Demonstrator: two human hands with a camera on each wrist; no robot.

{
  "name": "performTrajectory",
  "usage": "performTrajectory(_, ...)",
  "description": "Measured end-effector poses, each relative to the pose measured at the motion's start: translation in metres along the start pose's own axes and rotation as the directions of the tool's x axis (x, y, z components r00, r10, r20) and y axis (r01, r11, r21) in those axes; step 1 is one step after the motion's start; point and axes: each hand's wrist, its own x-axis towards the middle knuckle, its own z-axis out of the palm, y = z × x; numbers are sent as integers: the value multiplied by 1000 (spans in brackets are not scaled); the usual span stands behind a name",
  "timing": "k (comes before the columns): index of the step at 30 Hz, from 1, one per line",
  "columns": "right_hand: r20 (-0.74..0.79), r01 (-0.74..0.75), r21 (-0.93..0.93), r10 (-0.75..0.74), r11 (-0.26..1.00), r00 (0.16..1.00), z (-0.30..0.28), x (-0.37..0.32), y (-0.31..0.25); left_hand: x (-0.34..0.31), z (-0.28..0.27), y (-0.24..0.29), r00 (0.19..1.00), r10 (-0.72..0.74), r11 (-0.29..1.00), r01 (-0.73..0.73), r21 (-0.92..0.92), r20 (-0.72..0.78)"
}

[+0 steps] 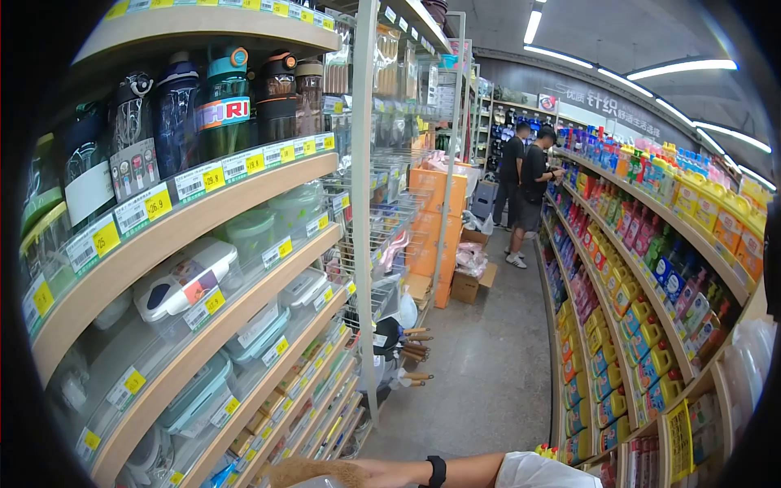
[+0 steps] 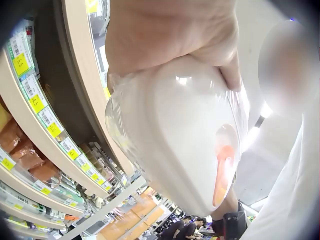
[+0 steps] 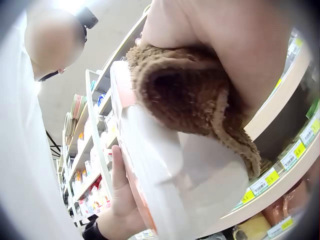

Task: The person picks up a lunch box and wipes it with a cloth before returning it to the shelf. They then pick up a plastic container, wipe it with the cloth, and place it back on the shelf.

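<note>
My left hand grips a glossy white plastic box in clear wrap, with an orange spoon-like piece set into its face. In the right wrist view the fingers of that hand lie along the box's side. My right hand holds a folded brown fluffy cloth against the same box. At the bottom edge of the head view, the cloth and the right hand show, while the box is mostly cut off and the left hand is hidden.
A shelf on the left carries drink bottles and lidded food boxes above price tags. Orange cartons stand beyond it. Detergent bottles fill the right shelves. Two people stand farther down the aisle.
</note>
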Motion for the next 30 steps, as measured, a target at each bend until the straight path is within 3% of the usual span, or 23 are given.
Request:
performTrajectory(1,-2,0,-1,0,1000,1000,-9,0,10,2,2,-2,1000,-6,1000,6,-11,0)
performTrajectory(3,287,-77,-14,78,997,955,-35,3,44,5,7,-3,1000,-15,999,15,-30,-4)
performTrajectory(4,287,-77,-12,77,997,955,-39,4,49,6,8,-4,1000,-21,999,20,-38,-7)
performTrajectory(13,22,-78,-334,91,939,996,-47,2,82,10,11,-13,996,-74,993,68,-101,-56)
performTrajectory(14,14,-109,-351,121,930,992,-39,-4,90,-5,3,-12,991,-79,992,68,-104,-106)
performTrajectory(15,48,-42,-441,70,897,996,-35,-4,70,-32,-14,-5,979,-78,994,61,-95,-189)
performTrajectory(16,-9,-64,-455,67,888,998,-29,-3,64,-70,-34,15,955,-68,997,51,-64,-290)
performTrajectory(17,-34,-132,-343,128,930,991,-14,1,33,-66,-57,-4,982,-52,995,36,-93,-183)
performTrajectory(18,-47,-190,-382,187,904,981,-20,2,44,-48,-75,-15,996,-31,992,22,-122,-78)
performTrajectory(19,-113,-223,-336,196,915,974,-13,3,40,-70,-10,25,949,79,965,3,261,-305)
performTrajectory(21,-144,-231,-153,209,961,967,-12,2,60,-74,-10,20,944,176,936,-73,344,-279)
performTrajectory(22,-97,-254,-119,244,960,965,-9,1,65,-83,-16,22,969,150,941,-78,330,-198)
performTrajectory(23,-93,-191,-180,176,965,980,-8,0,67,-86,-27,16,970,174,946,-118,301,-167)
performTrajectory(24,-94,-118,-247,97,962,991,-5,2,69,-92,-27,20,981,103,953,-50,298,-167)
performTrajectory(25,-79,-127,-236,111,963,991,-1,4,72,-94,-27,21,987,28,959,19,283,-160)
performTrajectory(28,-99,-117,-256,94,960,991,3,9,75,-98,-20,23,983,-35,977,71,199,-178)
performTrajectory(30,-138,-163,-144,143,976,980,4,12,77,-92,-6,32,980,27,973,20,230,-199)
